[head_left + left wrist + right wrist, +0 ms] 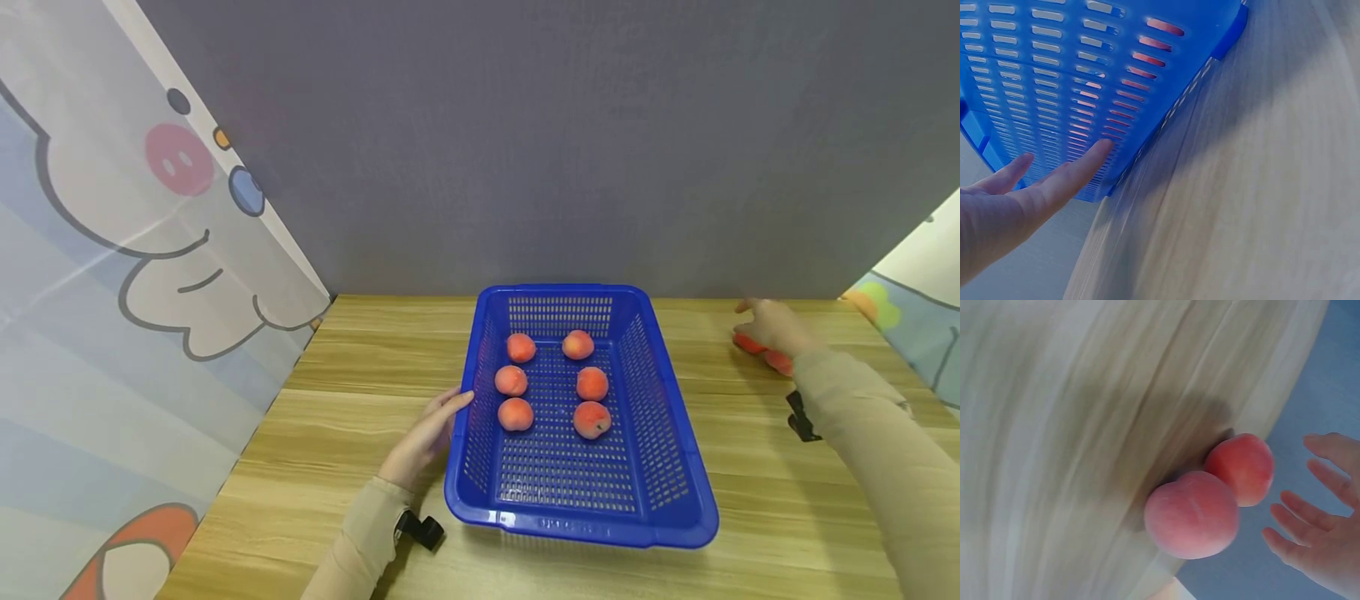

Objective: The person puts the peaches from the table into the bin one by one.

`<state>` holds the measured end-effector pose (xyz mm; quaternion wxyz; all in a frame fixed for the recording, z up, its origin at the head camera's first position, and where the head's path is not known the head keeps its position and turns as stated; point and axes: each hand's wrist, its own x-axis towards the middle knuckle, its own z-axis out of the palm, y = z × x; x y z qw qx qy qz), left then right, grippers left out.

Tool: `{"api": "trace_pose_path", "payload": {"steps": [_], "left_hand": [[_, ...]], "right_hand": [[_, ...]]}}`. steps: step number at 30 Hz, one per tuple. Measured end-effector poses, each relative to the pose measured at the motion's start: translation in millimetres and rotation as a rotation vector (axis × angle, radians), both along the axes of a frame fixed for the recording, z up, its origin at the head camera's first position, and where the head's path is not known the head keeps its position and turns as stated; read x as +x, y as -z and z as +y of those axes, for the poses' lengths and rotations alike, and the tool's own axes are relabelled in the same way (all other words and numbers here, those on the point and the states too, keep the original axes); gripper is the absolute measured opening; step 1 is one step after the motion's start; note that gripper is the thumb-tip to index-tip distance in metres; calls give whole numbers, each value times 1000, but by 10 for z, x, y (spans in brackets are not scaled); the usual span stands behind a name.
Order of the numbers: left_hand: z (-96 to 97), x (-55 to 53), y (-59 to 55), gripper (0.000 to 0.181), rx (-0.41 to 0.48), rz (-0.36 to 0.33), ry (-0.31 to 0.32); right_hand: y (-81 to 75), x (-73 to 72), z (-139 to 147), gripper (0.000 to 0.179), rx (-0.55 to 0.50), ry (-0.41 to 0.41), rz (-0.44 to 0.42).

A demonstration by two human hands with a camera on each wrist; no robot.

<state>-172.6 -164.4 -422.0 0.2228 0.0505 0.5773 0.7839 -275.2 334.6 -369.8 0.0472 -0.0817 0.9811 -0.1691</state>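
Note:
A blue plastic basket (pixel 678 442) with slotted walls stands on the table, holding several peaches in two columns, among them a front right peach (pixel 592 420) and a front left peach (pixel 515 414). My left hand (pixel 427 437) touches the basket's left side; in the left wrist view its straight fingers (pixel 1079 169) lie along the slotted wall. Over at the right, my right hand (pixel 776 325) is above two peaches on the table, its fingers spread and holding nothing. In the right wrist view a pink peach (pixel 1191 515) and a redder peach (pixel 1244 469) lie side by side, near the fingertips.
The wooden table (pixel 360 367) ends at a grey wall (pixel 562 150) behind the basket. A cartoon-printed curtain (pixel 112 292) hangs on the left, and another printed cloth (pixel 922 308) is at the right edge. Black straps sit on both wrists.

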Motion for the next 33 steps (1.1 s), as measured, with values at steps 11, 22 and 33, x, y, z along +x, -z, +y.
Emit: {"api": "trace_pose_path", "payload": {"steps": [11,22,33], "left_hand": [[-1,3,19,50,-6,9,0],[-11,4,22,57,-7,12,20],[-4,2,13,54,1,15,24]], "right_hand": [[94,-4,20,41,13,17,12],[180,-70,50,41,64,2,34],[248,-56,70,39,35,20,66]]}}
